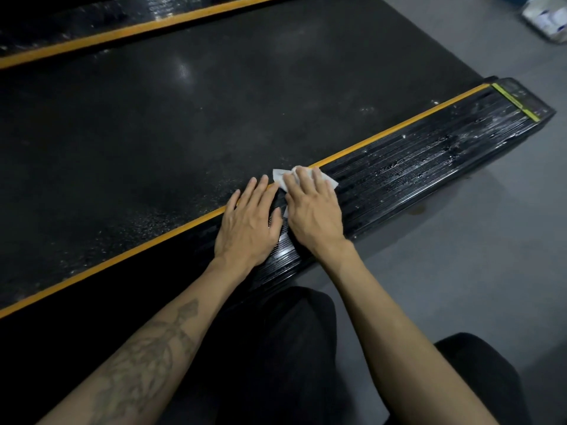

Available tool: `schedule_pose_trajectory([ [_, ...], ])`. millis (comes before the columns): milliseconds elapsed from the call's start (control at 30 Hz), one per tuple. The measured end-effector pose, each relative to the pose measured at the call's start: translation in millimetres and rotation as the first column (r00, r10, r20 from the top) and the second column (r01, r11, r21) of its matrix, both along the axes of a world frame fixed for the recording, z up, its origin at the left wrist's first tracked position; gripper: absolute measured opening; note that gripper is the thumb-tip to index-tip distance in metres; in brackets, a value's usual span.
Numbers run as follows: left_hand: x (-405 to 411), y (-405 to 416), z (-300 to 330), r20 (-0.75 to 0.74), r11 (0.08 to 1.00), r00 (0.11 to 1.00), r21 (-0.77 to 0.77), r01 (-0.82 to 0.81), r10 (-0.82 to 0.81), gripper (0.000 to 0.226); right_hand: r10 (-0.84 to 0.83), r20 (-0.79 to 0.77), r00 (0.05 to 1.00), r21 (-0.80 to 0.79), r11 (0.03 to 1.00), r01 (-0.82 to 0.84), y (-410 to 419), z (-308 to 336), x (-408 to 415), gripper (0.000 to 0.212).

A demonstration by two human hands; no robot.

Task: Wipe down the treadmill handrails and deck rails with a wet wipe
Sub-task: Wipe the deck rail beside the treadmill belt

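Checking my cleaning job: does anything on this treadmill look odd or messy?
White flecks and wet smears dot the near deck rail ahead of the wet wipe under the right hand. Nothing looks damaged or askew.

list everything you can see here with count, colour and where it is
wet wipe: one, white, flat on the near deck rail under the right hand's fingers
near deck rail: one, black ribbed with an orange inner stripe, wet-looking toward its far end
far deck rail: one, black with an orange stripe, top left
treadmill belt: one, black, between the two rails
end cap: one, black with a yellow-green strip, at the near rail's far end
packet: one, white and blue, blurred, on the grey floor top right
left hand: flat on the near rail, beside the wipe
right hand: fingers straight, pressing the wipe
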State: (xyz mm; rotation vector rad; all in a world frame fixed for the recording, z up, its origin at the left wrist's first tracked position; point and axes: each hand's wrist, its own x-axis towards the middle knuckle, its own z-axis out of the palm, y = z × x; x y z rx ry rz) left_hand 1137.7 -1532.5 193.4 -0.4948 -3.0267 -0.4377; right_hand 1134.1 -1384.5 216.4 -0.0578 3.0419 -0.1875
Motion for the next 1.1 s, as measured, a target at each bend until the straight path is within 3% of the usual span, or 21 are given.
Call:
schedule_pose_trajectory([
  [133,0,1,1,-0.001,1.0,1.0,0.017,-0.002,0.002,0.055,0.08,0.07,0.994,0.067,0.994,-0.085,20,3,-25,0.049],
  [267,0,1,1,-0.004,1.0,1.0,0.021,-0.003,0.003,0.055,-0.055,-0.006,0.998,0.045,0.997,0.055,7,1,1,0.053],
  [467,0,1,1,0.007,1.0,1.0,0.019,0.0,0.0,0.055,0.193,0.016,0.981,0.151,0.97,-0.193,6,-2,-23,0.053],
  [667,-1,0,1,0.009,0.999,1.0,0.044,-0.001,0.001,0.056,-0.054,-0.045,0.998,0.016,0.998,0.054,17,-10,0,0.055],
  [833,0,-3,1,0.015,0.999,1.0,0.047,0.022,-0.022,0.056,0.081,-0.002,0.997,-0.001,0.997,-0.081,23,-11,8,0.058],
  [1000,1,-8,2,-0.019,0.997,0.999,0.059,0.047,-0.045,0.056,-0.045,0.04,0.998,-0.034,0.998,0.046,44,-3,18,0.063],
  [1100,0,-9,1,-0.026,0.995,0.999,0.083,0.049,-0.047,0.054,-0.015,0.084,0.996,-0.017,1.0,0.016,27,-3,29,0.065],
])
